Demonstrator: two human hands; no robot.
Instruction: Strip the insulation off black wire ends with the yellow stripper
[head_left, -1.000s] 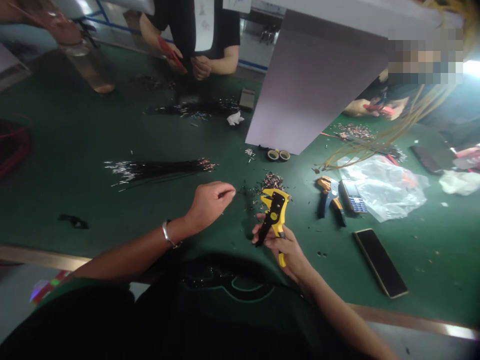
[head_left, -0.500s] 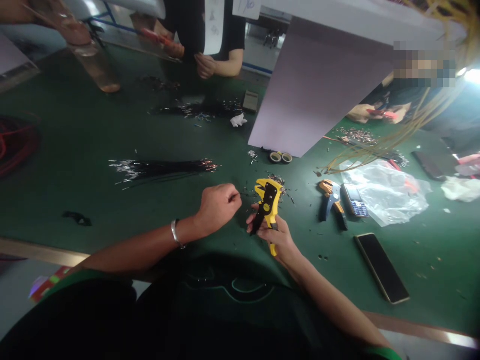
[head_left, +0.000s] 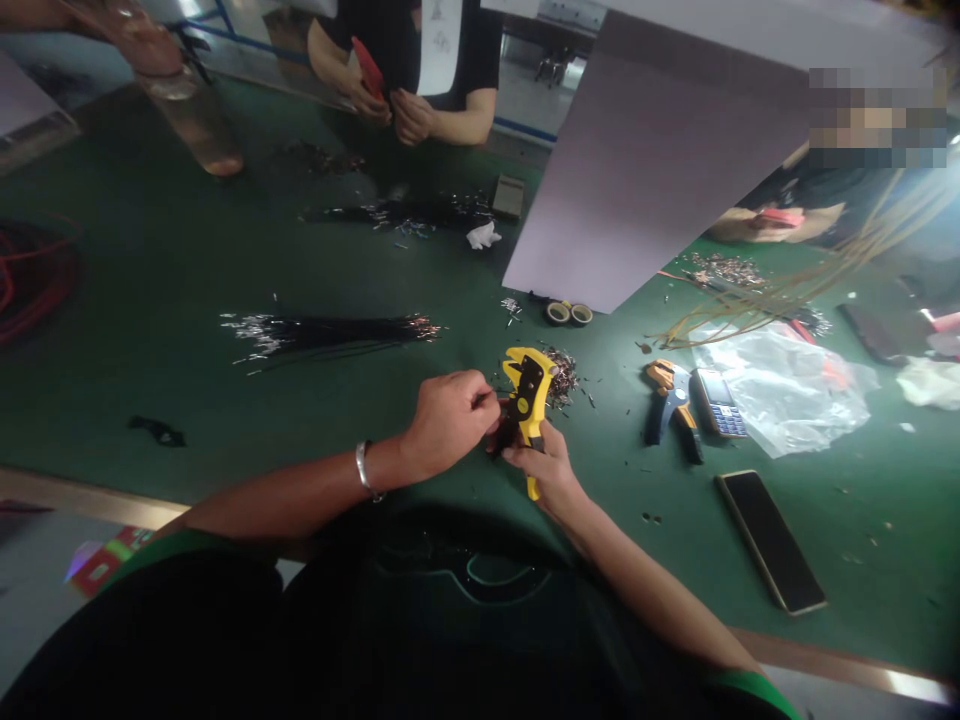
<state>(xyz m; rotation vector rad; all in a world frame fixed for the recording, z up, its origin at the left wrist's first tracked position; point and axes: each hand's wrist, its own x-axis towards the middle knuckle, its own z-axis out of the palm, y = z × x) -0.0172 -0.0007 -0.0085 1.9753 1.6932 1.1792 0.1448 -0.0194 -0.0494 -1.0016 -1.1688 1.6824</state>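
Observation:
My right hand (head_left: 541,468) grips the handles of a yellow and black wire stripper (head_left: 526,392), its jaws pointing away from me. My left hand (head_left: 448,418), with a metal bracelet on the wrist, is closed in a pinch on a thin black wire whose end reaches the stripper's jaws. The two hands almost touch. A small heap of stripped wire bits (head_left: 561,370) lies just beyond the tool. A bundle of black wires with bare ends (head_left: 330,332) lies on the green table (head_left: 187,290) to the left.
An orange and blue stripper (head_left: 670,400), a keypad phone (head_left: 716,402), a clear plastic bag (head_left: 780,385) and a dark smartphone (head_left: 771,541) lie to the right. Two tape rolls (head_left: 567,313) sit by a grey panel (head_left: 645,170). Other people's hands work across the table (head_left: 390,105).
My left hand has moved right and closed the gap to the stripper. My right hand has drawn the stripper in towards the left hand and a little up the picture.

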